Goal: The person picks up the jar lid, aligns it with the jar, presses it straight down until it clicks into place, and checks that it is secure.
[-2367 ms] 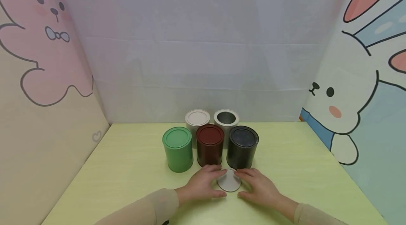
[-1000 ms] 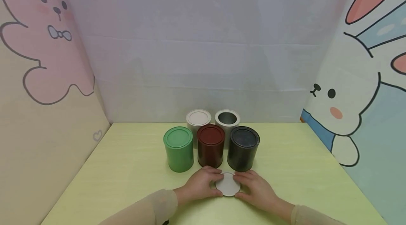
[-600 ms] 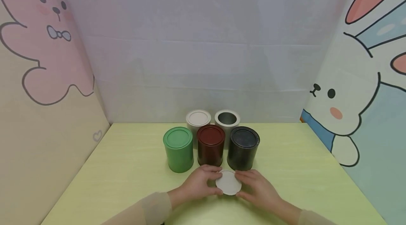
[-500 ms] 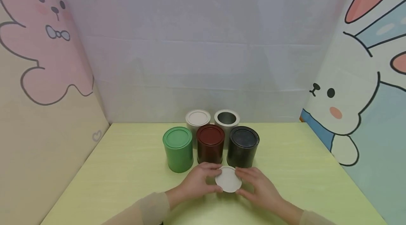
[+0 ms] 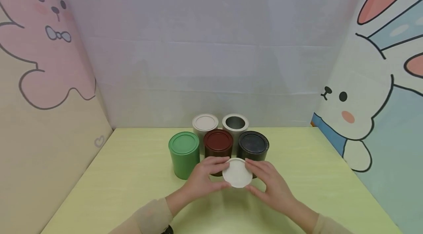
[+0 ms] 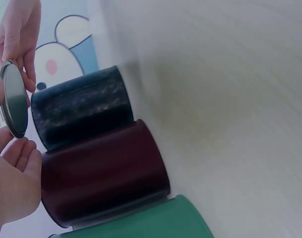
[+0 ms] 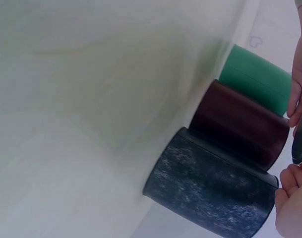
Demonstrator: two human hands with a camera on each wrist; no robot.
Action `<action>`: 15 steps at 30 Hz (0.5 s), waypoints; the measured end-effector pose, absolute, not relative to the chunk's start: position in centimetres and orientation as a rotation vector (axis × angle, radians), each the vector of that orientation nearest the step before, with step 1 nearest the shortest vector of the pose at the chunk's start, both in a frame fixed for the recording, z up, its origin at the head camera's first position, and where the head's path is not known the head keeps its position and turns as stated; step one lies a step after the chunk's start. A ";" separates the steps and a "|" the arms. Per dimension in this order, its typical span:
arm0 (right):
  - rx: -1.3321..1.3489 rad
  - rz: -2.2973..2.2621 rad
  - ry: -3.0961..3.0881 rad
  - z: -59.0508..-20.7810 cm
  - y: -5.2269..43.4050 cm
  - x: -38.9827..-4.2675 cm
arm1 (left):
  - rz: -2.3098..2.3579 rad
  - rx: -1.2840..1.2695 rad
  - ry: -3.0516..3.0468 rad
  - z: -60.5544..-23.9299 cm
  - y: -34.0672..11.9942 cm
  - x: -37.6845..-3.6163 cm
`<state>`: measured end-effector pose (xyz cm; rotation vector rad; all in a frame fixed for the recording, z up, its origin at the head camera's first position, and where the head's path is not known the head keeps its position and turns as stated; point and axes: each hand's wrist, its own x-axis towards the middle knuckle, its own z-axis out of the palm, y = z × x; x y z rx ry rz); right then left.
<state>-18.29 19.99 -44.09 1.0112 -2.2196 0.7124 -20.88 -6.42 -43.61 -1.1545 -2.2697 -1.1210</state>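
Note:
A round white lid [image 5: 237, 173] is held up off the table between both hands, in front of the cans. My left hand [image 5: 203, 176] pinches its left edge with thumb and fingers, while the right hand [image 5: 273, 188] pinches the right edge. Seen from the left wrist, the lid's metallic grey underside [image 6: 16, 101] shows. Behind the hands stand a green can [image 5: 185, 158], a dark red can [image 5: 219, 142] and a black can [image 5: 253, 143], all lidded. At the back right a white can [image 5: 235, 136] has no lid and shows a grey inside.
A lidded white can [image 5: 205, 122] stands at the back left of the group, behind the green and dark red cans. The light yellow-green table [image 5: 138, 175] ends at a white cloth backdrop [image 5: 211, 50], with cartoon-printed side panels. A small black object [image 5: 168, 229] shows near the left sleeve.
Earlier the lid lay on the table with both hands at its sides. Both hands now grip it and have lifted it up towards the cans. The cans have not moved.

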 end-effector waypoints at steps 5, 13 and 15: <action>0.994 0.749 -2.200 -43.2 19.7 -18.9 | -1.140 -1.127 -2.184 -42.7 -6.4 -21.2; 1.007 0.767 -2.116 -41.8 18.9 -20.0 | -1.206 -1.034 -2.195 -41.4 -6.3 -21.4; 1.012 0.756 -2.092 -41.6 18.8 -20.4 | -1.227 -1.002 -2.196 -41.3 -6.2 -21.6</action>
